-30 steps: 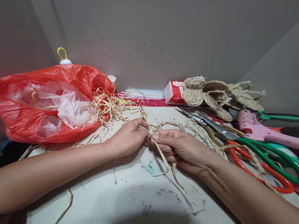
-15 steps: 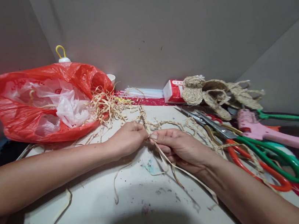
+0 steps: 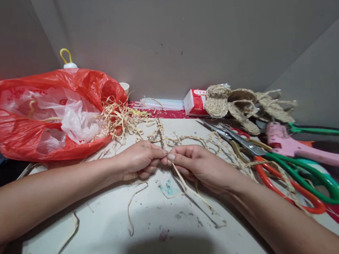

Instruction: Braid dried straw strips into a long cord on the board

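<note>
My left hand (image 3: 138,161) and my right hand (image 3: 198,165) meet fingertip to fingertip over the white tabletop (image 3: 109,236). Both are closed in a pinch on a braided straw cord (image 3: 186,138), which runs away from the hands toward the back right. Loose flat straw strands (image 3: 194,191) hang from the pinch and trail down over the table below my right hand. Another loose strand (image 3: 130,210) lies curled just under my left hand.
A red plastic bag (image 3: 44,115) spilling raffia (image 3: 118,119) sits at the back left. Right of my hands lie green-handled scissors (image 3: 302,171), red-handled scissors (image 3: 292,196) and a pink glue gun (image 3: 301,146). Woven straw pieces (image 3: 242,106) and a red-white box (image 3: 196,102) stand by the wall.
Both hands shifted slightly left and closer together, keeping their pinch on the cord. The trailing strands moved, and one strand dropped to lie under my left hand.
</note>
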Demonstrator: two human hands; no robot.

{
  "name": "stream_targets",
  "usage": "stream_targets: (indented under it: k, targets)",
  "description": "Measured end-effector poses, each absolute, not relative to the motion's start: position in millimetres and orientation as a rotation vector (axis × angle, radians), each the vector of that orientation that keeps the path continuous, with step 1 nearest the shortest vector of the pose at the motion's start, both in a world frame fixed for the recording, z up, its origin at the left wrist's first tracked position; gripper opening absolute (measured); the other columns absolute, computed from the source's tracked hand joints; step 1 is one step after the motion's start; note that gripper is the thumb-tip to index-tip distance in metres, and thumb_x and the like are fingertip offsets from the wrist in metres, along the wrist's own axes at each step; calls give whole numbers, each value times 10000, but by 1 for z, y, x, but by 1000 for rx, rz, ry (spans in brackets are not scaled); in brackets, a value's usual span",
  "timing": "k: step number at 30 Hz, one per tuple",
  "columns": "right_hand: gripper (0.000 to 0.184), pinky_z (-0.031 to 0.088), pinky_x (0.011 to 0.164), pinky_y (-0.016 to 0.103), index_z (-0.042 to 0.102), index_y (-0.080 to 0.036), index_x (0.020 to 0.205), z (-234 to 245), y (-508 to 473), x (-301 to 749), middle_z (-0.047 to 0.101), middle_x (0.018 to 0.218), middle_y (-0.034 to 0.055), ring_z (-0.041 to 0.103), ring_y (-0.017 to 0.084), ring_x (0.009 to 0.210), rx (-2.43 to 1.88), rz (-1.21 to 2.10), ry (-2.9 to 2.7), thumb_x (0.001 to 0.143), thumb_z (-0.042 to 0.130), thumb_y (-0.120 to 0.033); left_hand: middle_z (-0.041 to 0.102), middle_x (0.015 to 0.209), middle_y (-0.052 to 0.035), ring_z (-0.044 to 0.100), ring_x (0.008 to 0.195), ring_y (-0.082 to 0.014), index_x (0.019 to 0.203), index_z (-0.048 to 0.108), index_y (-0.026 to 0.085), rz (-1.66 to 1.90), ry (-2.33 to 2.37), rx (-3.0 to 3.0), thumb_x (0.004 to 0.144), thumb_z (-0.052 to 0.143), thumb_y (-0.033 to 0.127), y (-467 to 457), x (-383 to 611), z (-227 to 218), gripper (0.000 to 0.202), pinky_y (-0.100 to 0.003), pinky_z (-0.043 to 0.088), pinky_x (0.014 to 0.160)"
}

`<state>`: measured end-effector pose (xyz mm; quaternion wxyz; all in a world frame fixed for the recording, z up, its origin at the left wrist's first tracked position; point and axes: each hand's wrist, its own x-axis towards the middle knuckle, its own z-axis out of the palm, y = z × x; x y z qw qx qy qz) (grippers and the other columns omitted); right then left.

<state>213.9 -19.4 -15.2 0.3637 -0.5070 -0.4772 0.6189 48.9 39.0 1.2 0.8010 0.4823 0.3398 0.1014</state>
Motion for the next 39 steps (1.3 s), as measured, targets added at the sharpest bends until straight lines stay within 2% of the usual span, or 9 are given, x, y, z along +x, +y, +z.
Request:
stream_targets:
  k: [8, 15, 20, 23, 26, 29, 32, 35, 39]
  targets:
    - [321, 230, 445, 214, 450, -184, 618, -9, -22, 215, 357, 535, -69, 287, 82, 489, -1475, 1219, -1641, 799, 580, -414, 237, 415, 94, 153, 332, -33, 612, 485, 156, 156, 712, 1035, 802, 472, 126, 44, 49, 0, 194, -164, 112, 318]
    - [310, 311, 484, 231, 498, -180, 610, -1, -23, 219, 480, 517, -33, 387, 99, 479, -1614, 1203, -1797, 848, 471, -377, 307, 358, 85, 208, 275, -53, 608, 485, 176, 234, 893, 1310, 779, 447, 133, 34, 52, 3, 181, -193, 122, 292]
    - [282, 287, 455, 222, 530, -170, 611, 1, -23, 220, 464, 462, -40, 378, 89, 437, -1606, 1332, -1594, 799, 511, -379, 289, 337, 100, 187, 276, -45, 608, 491, 174, 277, 943, 1456, 787, 473, 188, 30, 53, 0, 181, -188, 101, 312]
    - [251, 220, 406, 212, 557, -163, 628, 5, -26, 209, 442, 411, -53, 302, 70, 376, -1537, 1512, -1301, 771, 521, -366, 393, 399, 80, 266, 334, -24, 587, 501, 147, 399, 875, 1475, 774, 497, 171, 28, 55, -6, 189, -160, 174, 358]
    - [243, 181, 381, 214, 561, -167, 625, 7, -31, 195, 476, 404, -37, 270, 70, 349, -1567, 1506, -1182, 774, 495, -347, 486, 461, 48, 325, 364, -22, 559, 497, 137, 476, 788, 1396, 771, 498, 175, 27, 58, -11, 215, -158, 221, 381]
    - [289, 242, 401, 227, 535, -176, 583, 4, -38, 185, 519, 436, -6, 337, 87, 355, -1715, 1226, -1410, 820, 432, -305, 415, 393, 70, 252, 296, -36, 573, 480, 163, 454, 785, 1255, 767, 498, 178, 26, 59, -12, 195, -188, 152, 330]
    - [299, 281, 473, 254, 539, -175, 589, -1, -45, 177, 599, 533, 49, 480, 134, 457, -1899, 694, -1794, 848, 405, -235, 333, 349, 87, 208, 278, -48, 590, 472, 178, 446, 783, 1146, 773, 515, 177, 25, 58, -10, 188, -202, 113, 313]
    - [251, 226, 489, 286, 614, -161, 753, -3, -50, 173, 665, 613, 90, 559, 186, 514, -2037, 263, -2096, 872, 395, -191, 304, 339, 87, 191, 288, -49, 602, 497, 170, 435, 774, 1103, 805, 525, 211, 24, 58, -8, 209, -206, 112, 321]
    - [219, 164, 468, 305, 614, -145, 858, -2, -54, 166, 679, 615, 92, 575, 194, 476, -2006, 94, -2364, 858, 397, -118, 296, 338, 86, 190, 298, -47, 617, 522, 157, 416, 785, 1087, 818, 524, 200, 24, 58, -7, 206, -204, 109, 330]
